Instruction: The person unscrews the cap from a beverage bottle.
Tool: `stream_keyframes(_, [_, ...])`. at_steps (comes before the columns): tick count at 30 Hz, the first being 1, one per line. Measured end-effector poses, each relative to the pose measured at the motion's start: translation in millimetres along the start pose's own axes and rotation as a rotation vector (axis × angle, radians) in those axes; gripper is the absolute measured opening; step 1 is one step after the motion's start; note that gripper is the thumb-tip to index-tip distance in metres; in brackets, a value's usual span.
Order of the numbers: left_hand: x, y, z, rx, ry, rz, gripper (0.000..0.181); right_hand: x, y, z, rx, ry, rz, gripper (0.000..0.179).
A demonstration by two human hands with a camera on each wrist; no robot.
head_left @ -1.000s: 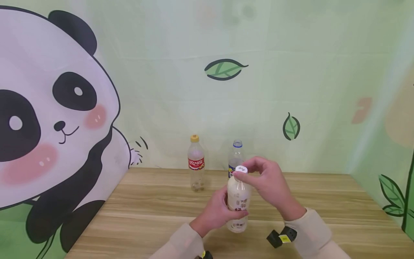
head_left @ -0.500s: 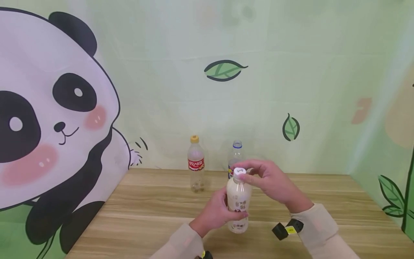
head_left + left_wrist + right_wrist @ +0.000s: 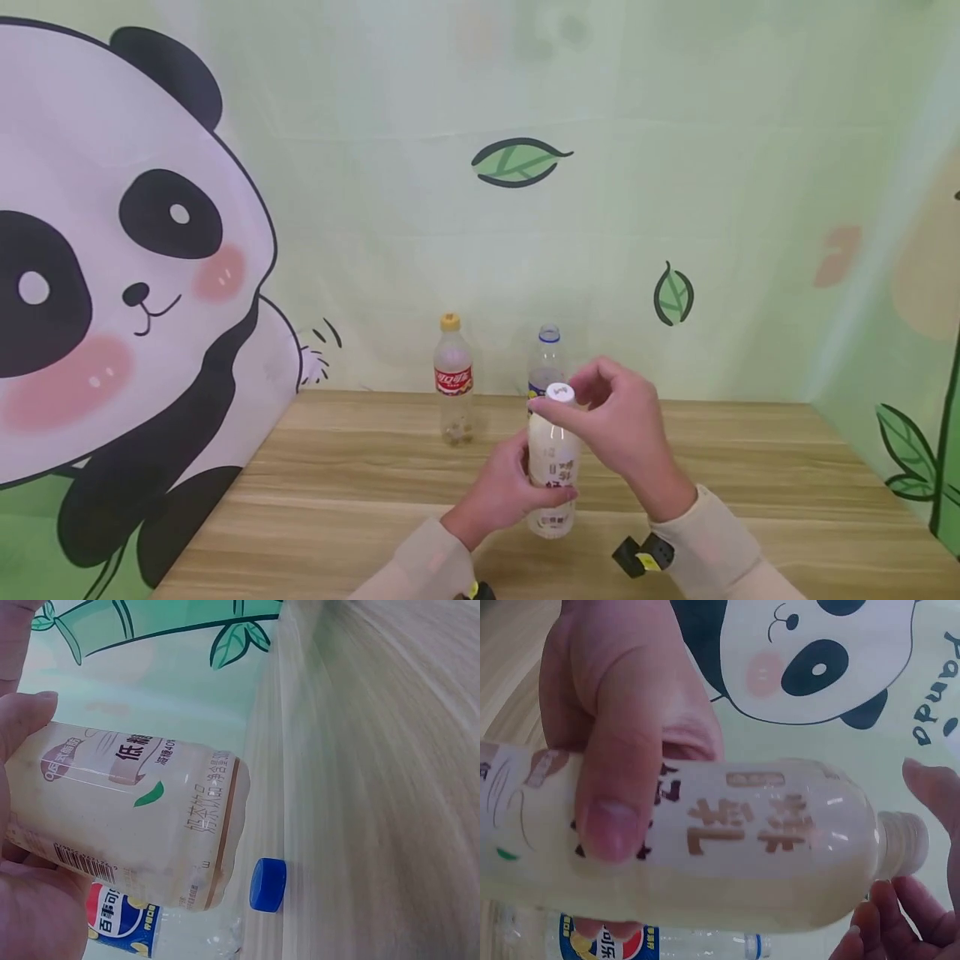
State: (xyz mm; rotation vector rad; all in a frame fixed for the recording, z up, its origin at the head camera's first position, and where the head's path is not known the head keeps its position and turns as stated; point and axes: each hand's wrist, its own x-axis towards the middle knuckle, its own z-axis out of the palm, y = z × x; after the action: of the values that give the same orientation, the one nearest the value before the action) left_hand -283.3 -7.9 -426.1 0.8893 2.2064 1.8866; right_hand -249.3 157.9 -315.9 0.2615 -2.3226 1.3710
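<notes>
Pointing upward with its white cap [image 3: 561, 392], the bottle [image 3: 553, 457] is being held near the middle of the table [image 3: 337, 492], and in the left wrist view its base is appearing clear of the wood. The left hand [image 3: 502, 492] is gripping the body, with the thumb lying across the front. The relation which seems most important is this one: the white cap is sitting above the left hand, at the upper end of the long axis, and the right hand [image 3: 630, 429] is the nearer one to it. The right thumb and fingers are curving around two sides of the white cap, but in the right wrist view the thumb is leaving a gap, so they are not pinching. Whether a fingertip is touching, I cannot tell. The long axis is running nearly upright, across the left fingers. Behind the bottle, the Pepsi [image 3: 548, 358] is standing capless, partly hidden; a blue cap [image 3: 268, 885] is lying near it. To the left, the Coke [image 3: 454, 383] is standing upright, wearing its yellow cap [image 3: 450, 322].
</notes>
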Motion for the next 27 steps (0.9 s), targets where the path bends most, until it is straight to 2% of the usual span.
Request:
stream_keyframes(7, [-0.6, 0.3, 0.9, 0.009, 0.003, 0.002, 0.055, -1.3, 1.0, 4.0, 0.014, 0.014, 0.011, 0.038])
stream_keyframes(12, [-0.8, -1.3, 1.2, 0.012, 0.009, -0.003, 0.055, -0.3, 3.2, 4.9, 0.062, -0.031, 0.043, 0.031])
stream_keyframes(16, [-1.5, -2.5, 1.6, 0.014, 0.014, -0.008, 0.056, 1.4, 4.2, 4.9, 0.085, -0.069, 0.040, 0.025])
stream_keyframes(21, [-1.9, -2.4, 0.9, 0.007, 0.016, -0.019, 0.056, 2.6, 3.6, 2.6, 0.103, -0.147, 0.040, 0.023])
stream_keyframes(27, [-1.4, -1.9, 0.4, 0.004, 0.012, -0.020, 0.057, 4.6, 3.5, 0.0, 0.209, -0.273, 0.094, 0.028])
